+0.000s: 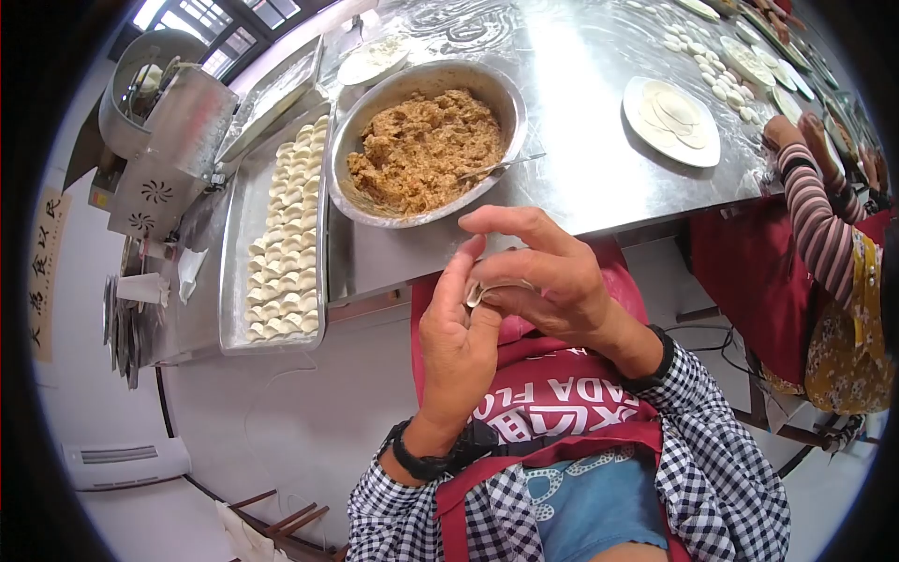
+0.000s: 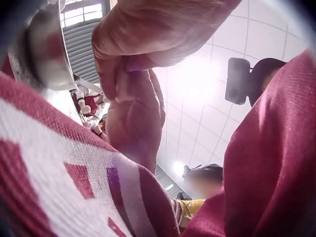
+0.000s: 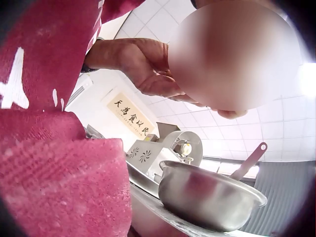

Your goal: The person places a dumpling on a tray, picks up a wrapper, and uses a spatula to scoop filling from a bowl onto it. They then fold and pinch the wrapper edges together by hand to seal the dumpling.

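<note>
Close in front of the apron, both hands hold a small pale dumpling (image 1: pixel 482 288) between them. The left hand (image 1: pixel 459 328) cups it from the left, its thumb against the dough. My right hand (image 1: pixel 552 281) bends over it from the other side, fingers and thumb pinching the edge. Much of the dumpling is hidden by the fingers. Just beyond the hands, a steel bowl (image 1: pixel 513 140) of brown minced filling (image 1: pixel 426 145) stands near the table edge, a utensil in it. In the right wrist view a blurred patch covers part of the hands.
Left of the bowl lies a metal tray (image 1: pixel 239 253) with rows of folded dumplings (image 1: pixel 286 253). A plate (image 1: pixel 641 122) of round wrappers (image 1: pixel 674 114) sits at the right. A steel machine (image 1: pixel 164 150) stands far left. Another person's striped sleeve (image 1: pixel 815 197) shows at the right.
</note>
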Demonstrator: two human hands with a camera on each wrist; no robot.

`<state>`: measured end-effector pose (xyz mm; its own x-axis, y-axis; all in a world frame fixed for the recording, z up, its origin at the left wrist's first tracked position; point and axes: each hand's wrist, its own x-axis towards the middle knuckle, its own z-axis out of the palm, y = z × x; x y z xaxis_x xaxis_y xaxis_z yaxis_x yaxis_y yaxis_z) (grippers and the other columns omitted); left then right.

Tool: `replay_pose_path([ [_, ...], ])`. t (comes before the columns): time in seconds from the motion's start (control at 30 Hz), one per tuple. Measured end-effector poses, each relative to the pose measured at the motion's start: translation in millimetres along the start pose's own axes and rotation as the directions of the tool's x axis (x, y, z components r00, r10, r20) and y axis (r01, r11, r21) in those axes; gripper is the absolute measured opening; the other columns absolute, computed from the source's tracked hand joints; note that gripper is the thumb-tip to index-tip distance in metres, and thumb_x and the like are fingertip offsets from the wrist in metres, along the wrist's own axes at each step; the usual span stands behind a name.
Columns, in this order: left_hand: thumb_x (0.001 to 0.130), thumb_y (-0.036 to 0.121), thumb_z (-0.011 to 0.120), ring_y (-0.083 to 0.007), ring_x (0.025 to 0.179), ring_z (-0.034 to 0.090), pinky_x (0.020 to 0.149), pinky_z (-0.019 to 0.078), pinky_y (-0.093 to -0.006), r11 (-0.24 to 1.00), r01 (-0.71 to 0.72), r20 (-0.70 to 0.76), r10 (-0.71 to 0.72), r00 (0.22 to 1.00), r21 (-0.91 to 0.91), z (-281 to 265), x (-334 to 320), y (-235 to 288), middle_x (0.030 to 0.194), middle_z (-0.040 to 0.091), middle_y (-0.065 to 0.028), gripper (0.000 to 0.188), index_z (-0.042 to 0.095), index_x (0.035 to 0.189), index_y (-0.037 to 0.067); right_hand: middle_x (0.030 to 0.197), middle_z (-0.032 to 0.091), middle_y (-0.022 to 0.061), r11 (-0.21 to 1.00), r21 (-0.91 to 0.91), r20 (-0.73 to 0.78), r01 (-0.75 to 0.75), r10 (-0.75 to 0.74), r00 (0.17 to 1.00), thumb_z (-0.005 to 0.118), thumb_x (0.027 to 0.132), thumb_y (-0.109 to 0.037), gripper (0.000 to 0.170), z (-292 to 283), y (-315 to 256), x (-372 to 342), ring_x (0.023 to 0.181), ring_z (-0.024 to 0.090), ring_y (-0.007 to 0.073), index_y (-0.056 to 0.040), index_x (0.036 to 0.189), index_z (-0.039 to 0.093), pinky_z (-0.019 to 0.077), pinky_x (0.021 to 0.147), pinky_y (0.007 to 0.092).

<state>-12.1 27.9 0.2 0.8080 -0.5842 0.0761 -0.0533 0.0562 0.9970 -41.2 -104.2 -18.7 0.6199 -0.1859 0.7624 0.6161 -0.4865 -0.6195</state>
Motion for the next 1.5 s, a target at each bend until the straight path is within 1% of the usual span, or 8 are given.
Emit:
replay_pose_path([
  [0.4,0.091,0.007,0.043,-0.0207,0.110,0.052,0.093,0.0458,-0.0329,0.863,0.220,0.120,-0.185,0.975,-0.455,2,1,1,0.121,0.049,-0.0153,0.043,0.031,0.131,-0.006,0.106,0.059,0.0141,0.999,0.047,-0.084,0.001,0.002,0.996,0.067,0.065,0.002,0.015,3,1,-2,0.090,0.057,0.0253,-0.0005,0.077,0.059,0.0477,0.073,0.0320],
  [0.6,0.088,0.000,0.034,-0.0209,0.113,0.050,0.094,0.0446,-0.0326,0.980,0.122,0.115,-0.105,0.988,-0.158,3,3,-2,0.127,0.042,-0.0149,0.046,0.027,0.133,-0.006,0.109,0.058,0.0128,0.997,-0.041,0.020,0.066,-0.066,0.998,0.067,0.067,0.000,0.015,-1,8,-2,0.091,0.057,0.0264,-0.0014,0.080,0.061,0.0467,0.077,0.0341],
  [0.7,0.088,0.000,0.035,-0.0199,0.112,0.049,0.094,0.0447,-0.0315,0.992,0.090,0.139,-0.077,0.987,-0.090,-1,4,-7,0.127,0.042,-0.0149,0.048,0.025,0.134,-0.006,0.113,0.055,0.0132,0.998,0.034,0.036,-0.051,0.050,0.998,0.067,0.068,-0.001,0.016,-2,2,-1,0.095,0.056,0.0287,-0.0024,0.083,0.061,0.0450,0.081,0.0364],
  [0.93,0.088,0.002,0.039,-0.0171,0.107,0.052,0.087,0.0476,-0.0289,0.981,0.180,0.145,-0.168,0.975,-0.078,-3,4,4,0.122,0.046,-0.0144,0.051,0.023,0.135,-0.006,0.120,0.051,0.0153,0.998,0.057,0.121,-0.026,0.019,0.992,0.068,0.068,-0.001,0.020,-11,9,-1,0.100,0.055,0.0286,-0.0029,0.087,0.062,0.0460,0.080,0.0350],
  [1.0,0.087,0.003,0.040,-0.0166,0.105,0.053,0.084,0.0483,-0.0287,0.973,0.185,0.138,-0.167,0.976,-0.134,-3,3,3,0.120,0.048,-0.0137,0.051,0.024,0.135,-0.006,0.118,0.053,0.0151,0.952,0.189,0.150,-0.242,0.215,0.965,0.068,0.069,0.000,0.019,-12,2,-3,0.099,0.056,0.0272,-0.0023,0.086,0.062,0.0471,0.077,0.0330],
  [1.1,0.088,0.006,0.042,-0.0195,0.106,0.053,0.086,0.0482,-0.0330,0.942,0.233,0.139,-0.204,0.969,-0.242,-5,2,-2,0.120,0.049,-0.0133,0.050,0.026,0.134,-0.005,0.114,0.055,0.0143,0.993,0.080,0.089,-0.090,0.083,0.993,0.067,0.070,0.001,0.016,-9,8,-6,0.095,0.057,0.0257,-0.0024,0.085,0.062,0.0478,0.075,0.0312],
  [1.3,0.093,0.015,0.042,-0.0217,0.108,0.052,0.092,0.0456,-0.0413,0.717,0.429,0.325,-0.289,0.900,-0.550,-14,3,-1,0.121,0.049,-0.0139,0.043,0.033,0.131,-0.003,0.107,0.058,0.0128,0.994,0.020,-0.002,-0.103,0.103,0.995,0.066,0.071,0.001,0.012,-5,3,-8,0.090,0.058,0.0240,-0.0016,0.081,0.061,0.0482,0.071,0.0297],
  [1.5,0.094,0.022,0.043,-0.0225,0.107,0.054,0.091,0.0460,-0.0421,0.724,0.409,0.298,-0.285,0.911,-0.555,-15,3,-1,0.119,0.051,-0.0141,0.042,0.038,0.128,-0.002,0.107,0.058,0.0136,0.987,0.094,0.033,-0.132,0.129,0.991,0.065,0.071,0.002,0.011,-2,2,-9,0.090,0.059,0.0248,-0.0006,0.081,0.061,0.0486,0.072,0.0303],
])
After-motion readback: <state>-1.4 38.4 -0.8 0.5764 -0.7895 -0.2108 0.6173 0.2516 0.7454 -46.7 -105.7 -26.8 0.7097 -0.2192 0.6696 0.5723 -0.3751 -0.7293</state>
